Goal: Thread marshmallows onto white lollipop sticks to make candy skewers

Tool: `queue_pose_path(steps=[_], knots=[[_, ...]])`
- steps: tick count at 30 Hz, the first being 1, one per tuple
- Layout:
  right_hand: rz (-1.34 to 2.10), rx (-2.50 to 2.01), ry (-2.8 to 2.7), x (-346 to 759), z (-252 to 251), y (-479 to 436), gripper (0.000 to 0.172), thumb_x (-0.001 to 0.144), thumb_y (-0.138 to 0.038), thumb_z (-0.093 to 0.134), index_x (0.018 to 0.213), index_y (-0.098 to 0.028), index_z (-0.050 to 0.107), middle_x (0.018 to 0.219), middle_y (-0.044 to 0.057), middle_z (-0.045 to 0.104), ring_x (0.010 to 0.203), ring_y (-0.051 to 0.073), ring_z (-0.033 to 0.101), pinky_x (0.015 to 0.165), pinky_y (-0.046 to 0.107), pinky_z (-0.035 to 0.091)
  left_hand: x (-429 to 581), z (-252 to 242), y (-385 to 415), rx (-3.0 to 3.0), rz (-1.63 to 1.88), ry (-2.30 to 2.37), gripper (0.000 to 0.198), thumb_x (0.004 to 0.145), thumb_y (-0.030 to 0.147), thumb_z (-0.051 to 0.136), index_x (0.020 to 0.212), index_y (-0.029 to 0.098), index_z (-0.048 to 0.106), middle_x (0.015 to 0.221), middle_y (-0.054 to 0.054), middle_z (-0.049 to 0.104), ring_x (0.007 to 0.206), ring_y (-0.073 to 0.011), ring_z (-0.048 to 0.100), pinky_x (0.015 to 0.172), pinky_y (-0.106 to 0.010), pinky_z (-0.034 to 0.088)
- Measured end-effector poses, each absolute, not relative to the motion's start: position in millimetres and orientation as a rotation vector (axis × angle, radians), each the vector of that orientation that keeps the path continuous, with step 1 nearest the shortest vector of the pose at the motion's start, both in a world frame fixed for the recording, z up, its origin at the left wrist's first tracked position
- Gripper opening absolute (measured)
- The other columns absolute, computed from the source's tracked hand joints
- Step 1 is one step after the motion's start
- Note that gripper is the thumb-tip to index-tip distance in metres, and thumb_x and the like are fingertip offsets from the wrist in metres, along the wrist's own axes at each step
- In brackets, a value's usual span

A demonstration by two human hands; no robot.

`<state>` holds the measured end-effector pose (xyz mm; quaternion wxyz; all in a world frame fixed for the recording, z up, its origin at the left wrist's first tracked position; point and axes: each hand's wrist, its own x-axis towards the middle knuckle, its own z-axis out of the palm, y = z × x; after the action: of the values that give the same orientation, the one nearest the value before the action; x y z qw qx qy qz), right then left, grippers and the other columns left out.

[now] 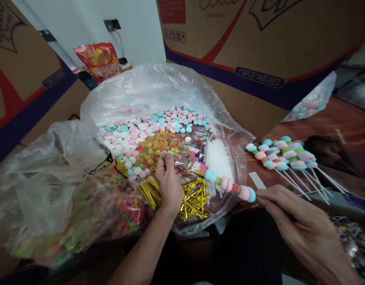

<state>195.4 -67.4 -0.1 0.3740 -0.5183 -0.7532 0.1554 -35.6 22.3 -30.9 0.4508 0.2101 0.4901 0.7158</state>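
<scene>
My right hand point(304, 221) pinches the near end of a candy skewer point(228, 184), just past its last blue piece. Pink, blue, green and red sweets are threaded along it. Between thumb and fingers, my left hand point(170, 188) grips a small clear plastic bag point(186, 164) with a colourful print. The skewer's far tip meets the bag's mouth; how far inside it reaches I cannot tell. Gold twist ties point(195, 200) lie around my left wrist. Beyond it are gummy rings point(158, 144), pastel candies point(125, 138) and white sticks point(218, 160).
A large clear plastic sheet point(146, 87) lies under the loose sweets. Finished-looking candy skewers point(285, 152) rest at the right. Cardboard boxes point(230, 51) stand behind. A plastic bag of gummies point(66, 221) takes up the left, and a red packet point(99, 59) stands at the back.
</scene>
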Motion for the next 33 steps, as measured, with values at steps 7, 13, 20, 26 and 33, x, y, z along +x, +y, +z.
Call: queue_pose_path(steps=[7,13,20,26,33], knots=[[0.523,-1.375,-1.902,199,-1,-69,0.012,0.095,-0.020,0.055,0.103,-0.024,0.063,0.089,0.001,0.062,0.077,0.014,0.061,0.070,0.023,0.048,-34,-28,22,0.484,1.711,1.155,0.044,0.076,0.061,0.068,0.079,0.019,0.056,0.073,0.001,0.063,0.060,-0.0101,0.061,0.057,-0.021,0.049],[0.478,-1.405,-1.891,198,2,-71,0.011,0.095,-0.024,0.056,0.102,-0.022,0.064,0.090,0.002,0.065,0.077,0.016,0.063,0.071,0.026,0.048,-33,-29,23,0.457,1.698,1.148,0.048,0.074,0.066,0.066,0.083,0.020,0.057,0.075,0.000,0.063,0.060,-0.0122,0.062,0.058,-0.024,0.051],[0.186,-1.309,-1.987,194,13,-73,0.011,0.092,-0.017,0.059,0.101,-0.021,0.065,0.092,0.003,0.066,0.082,0.017,0.065,0.079,0.029,0.049,-33,-33,21,0.641,1.770,1.300,0.038,0.079,0.055,0.067,0.077,0.019,0.056,0.065,0.004,0.054,0.055,-0.0079,0.051,0.053,-0.019,0.043],[0.309,-1.363,-1.837,187,12,-75,0.008,0.091,-0.018,0.060,0.097,-0.023,0.064,0.090,0.001,0.066,0.077,0.015,0.065,0.076,0.026,0.050,-35,-34,19,0.726,1.815,1.371,0.036,0.082,0.051,0.066,0.074,0.018,0.057,0.065,0.004,0.050,0.059,-0.0079,0.047,0.056,-0.018,0.040],[0.524,-1.362,-1.750,179,0,-72,0.009,0.091,-0.022,0.059,0.089,-0.023,0.068,0.070,-0.002,0.065,0.059,0.012,0.062,0.056,0.019,0.049,-37,-32,20,0.835,1.892,1.428,0.037,0.085,0.052,0.062,0.075,0.018,0.055,0.070,0.003,0.053,0.064,-0.0092,0.050,0.060,-0.019,0.043]])
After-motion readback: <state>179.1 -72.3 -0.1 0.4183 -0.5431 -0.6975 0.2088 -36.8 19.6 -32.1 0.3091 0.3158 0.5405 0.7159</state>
